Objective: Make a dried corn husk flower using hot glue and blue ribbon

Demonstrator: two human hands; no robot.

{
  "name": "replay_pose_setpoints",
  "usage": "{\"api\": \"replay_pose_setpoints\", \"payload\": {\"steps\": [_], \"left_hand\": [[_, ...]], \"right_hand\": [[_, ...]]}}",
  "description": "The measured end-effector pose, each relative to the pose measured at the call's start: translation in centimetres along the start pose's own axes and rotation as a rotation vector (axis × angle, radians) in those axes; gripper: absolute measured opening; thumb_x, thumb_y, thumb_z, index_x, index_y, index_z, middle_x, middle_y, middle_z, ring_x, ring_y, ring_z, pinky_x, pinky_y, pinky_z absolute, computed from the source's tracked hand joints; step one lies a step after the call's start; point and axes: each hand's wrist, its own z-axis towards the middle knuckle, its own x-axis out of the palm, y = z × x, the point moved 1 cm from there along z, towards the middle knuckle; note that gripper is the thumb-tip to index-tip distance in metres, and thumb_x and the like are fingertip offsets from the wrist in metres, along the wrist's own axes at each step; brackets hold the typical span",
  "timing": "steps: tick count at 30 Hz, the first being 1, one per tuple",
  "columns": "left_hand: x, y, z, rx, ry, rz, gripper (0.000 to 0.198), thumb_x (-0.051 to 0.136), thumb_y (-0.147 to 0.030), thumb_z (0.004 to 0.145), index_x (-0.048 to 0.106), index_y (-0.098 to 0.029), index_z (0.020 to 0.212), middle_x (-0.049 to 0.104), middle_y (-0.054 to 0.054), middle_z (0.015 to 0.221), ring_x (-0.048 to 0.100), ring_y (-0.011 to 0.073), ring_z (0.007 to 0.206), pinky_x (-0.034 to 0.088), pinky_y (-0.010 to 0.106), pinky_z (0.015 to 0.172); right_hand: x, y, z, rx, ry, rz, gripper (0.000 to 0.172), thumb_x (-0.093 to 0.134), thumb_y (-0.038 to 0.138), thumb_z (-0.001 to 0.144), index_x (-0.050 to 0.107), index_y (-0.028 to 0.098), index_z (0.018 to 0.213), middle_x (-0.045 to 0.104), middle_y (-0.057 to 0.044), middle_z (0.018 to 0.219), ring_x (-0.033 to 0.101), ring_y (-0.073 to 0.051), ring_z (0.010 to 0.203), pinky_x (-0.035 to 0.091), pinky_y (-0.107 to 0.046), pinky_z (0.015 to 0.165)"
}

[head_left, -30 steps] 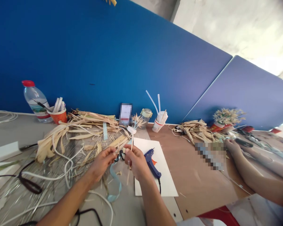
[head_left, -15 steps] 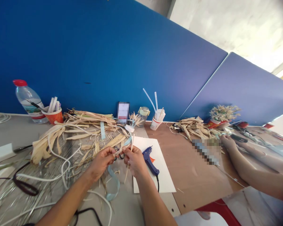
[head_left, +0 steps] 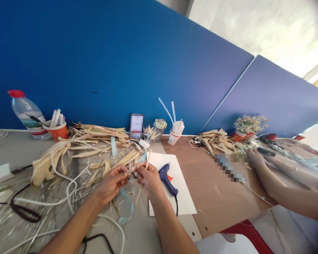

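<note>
My left hand is closed in a pinch on one end of a pale dried husk strip. Close beside it, my right hand pinches the same strip between thumb and fingers. A thin straw-coloured length sticks up above the right hand, and a similar piece hangs below; whether it is one with the strip I cannot tell. Right of my hands, a blue glue gun lies on a white sheet. A light blue ribbon curls on the table below them.
Dried husks and a white cable cover the left side. Along the blue partition stand a bottle, an orange cup, a phone, a jar and a white cup. A co-worker's arms reach in at right.
The camera view has shifted slightly. Both hands keep their pinch on the husk strip, and the piece hanging under the right hand has swung a little left.
</note>
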Motion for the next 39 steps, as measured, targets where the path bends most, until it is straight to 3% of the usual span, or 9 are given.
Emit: {"api": "replay_pose_setpoints", "payload": {"steps": [16, 23, 30, 39], "left_hand": [[0.5, -0.3, -0.3, -0.063, 0.040, -0.102, 0.019, 0.077, -0.008, 0.063, 0.062, -0.014, 0.072, 0.065, 0.004, 0.074, 0.055, 0.0082, 0.059, 0.044, 0.018, 0.055], [0.1, -0.3, -0.3, -0.044, 0.068, -0.110, 0.018, 0.077, -0.009, 0.064, 0.062, -0.013, 0.073, 0.063, 0.003, 0.069, 0.054, 0.0087, 0.058, 0.044, 0.020, 0.056], [0.0, -0.4, -0.3, -0.004, 0.110, -0.107, 0.014, 0.073, -0.009, 0.069, 0.062, -0.013, 0.076, 0.059, 0.001, 0.065, 0.048, 0.0076, 0.055, 0.042, 0.019, 0.055], [-0.1, -0.5, -0.3, 0.014, 0.144, -0.141, 0.017, 0.073, -0.009, 0.066, 0.058, -0.013, 0.072, 0.056, 0.001, 0.062, 0.043, 0.0064, 0.052, 0.040, 0.019, 0.053]], "right_hand": [[0.2, 0.1, -0.2, 0.038, 0.018, 0.022, 0.024, 0.072, 0.032, 0.057, 0.058, 0.015, 0.065, 0.061, 0.002, 0.050, 0.027, -0.001, 0.028, 0.015, -0.019, 0.034], [-0.1, 0.4, -0.2, 0.126, 0.067, 0.166, 0.026, 0.075, 0.027, 0.058, 0.053, 0.015, 0.065, 0.064, 0.002, 0.054, 0.026, 0.000, 0.030, 0.019, -0.017, 0.034], [-0.5, 0.4, 0.1, 0.256, 0.130, 0.299, 0.017, 0.071, 0.017, 0.064, 0.054, 0.013, 0.062, 0.062, 0.002, 0.056, 0.018, 0.001, 0.034, 0.017, -0.014, 0.034], [-1.5, 1.1, 0.8, 0.203, 0.038, 0.405, 0.017, 0.065, 0.015, 0.070, 0.051, 0.015, 0.062, 0.055, 0.004, 0.058, 0.013, -0.001, 0.037, 0.019, -0.015, 0.035]]}}
